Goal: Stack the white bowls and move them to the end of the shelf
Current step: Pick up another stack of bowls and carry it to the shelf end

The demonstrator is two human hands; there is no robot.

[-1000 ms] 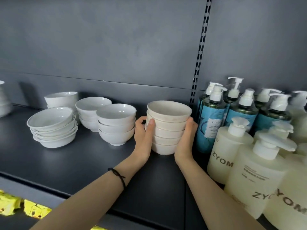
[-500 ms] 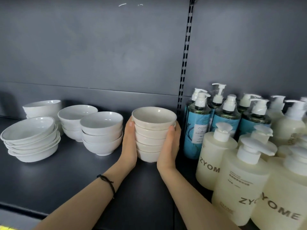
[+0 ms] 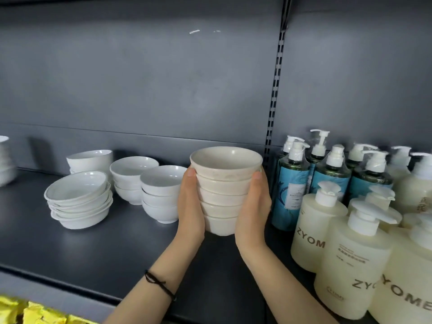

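Dark grey back panel [image 3: 140,78] w/ slotted upright [image 3: 276,90]

reading "zyom" in dark capitals across the pale pump bottle [image 3: 313,230], the word running off round its curve. showing "zyo" in the same capitals low on the front pale bottle [image 3: 350,265], the rest being cut off by its neighbour. displaying "yome" on the right-edge pale bottle [image 3: 409,277], the first letter being hidden. carrying white panels of fine print on the blue-labelled bottles [image 3: 289,183], too small for reading. bearing vertical lettering on the rear pale bottle [image 3: 418,195], too blurred for reading.
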